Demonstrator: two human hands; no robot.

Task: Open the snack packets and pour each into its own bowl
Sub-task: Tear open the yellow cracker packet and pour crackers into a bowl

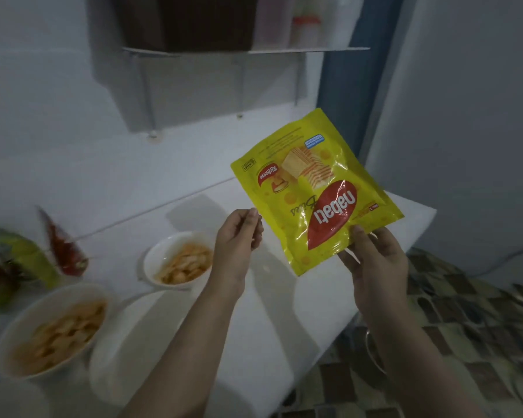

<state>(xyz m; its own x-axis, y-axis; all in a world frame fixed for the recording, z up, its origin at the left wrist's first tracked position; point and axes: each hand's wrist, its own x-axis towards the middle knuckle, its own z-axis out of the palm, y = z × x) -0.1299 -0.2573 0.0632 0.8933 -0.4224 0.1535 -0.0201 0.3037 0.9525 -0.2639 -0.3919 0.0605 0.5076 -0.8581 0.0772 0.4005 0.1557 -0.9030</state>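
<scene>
Packet (pixel 316 188): yellow wafer packet, held upside down in the air above the counter (pixel 284 312), print inverted, top edge toward the hands; no tear discernible.
Right hand (pixel 375 260): grips the packet at its lower right corner, thumb on the front face, fingers curled behind the foil.
Left hand (pixel 239 236): raised just beside the packet's left edge, fingers loosely curled, fingertips near the edge; contact with the foil not discernible, nothing clearly held.
Far bowl (pixel 175 257): white, on the counter left of the left hand, holds pale orange chips.
Near-left bowl (pixel 52 330): white, larger in frame, also holds orange chips; blurred.
Third bowl (pixel 133 342): white, between the near-left bowl and the left forearm, partly hidden by the arm; contents not visible.
Other packets (pixel 27 254): green and red foil bags at far left of the counter, blurred, state unreadable.
Shelf (pixel 245 49): wall-mounted, above the counter, carries a dark box and pale containers.
Floor (pixel 465 321): patterned tile, right of the counter.
</scene>
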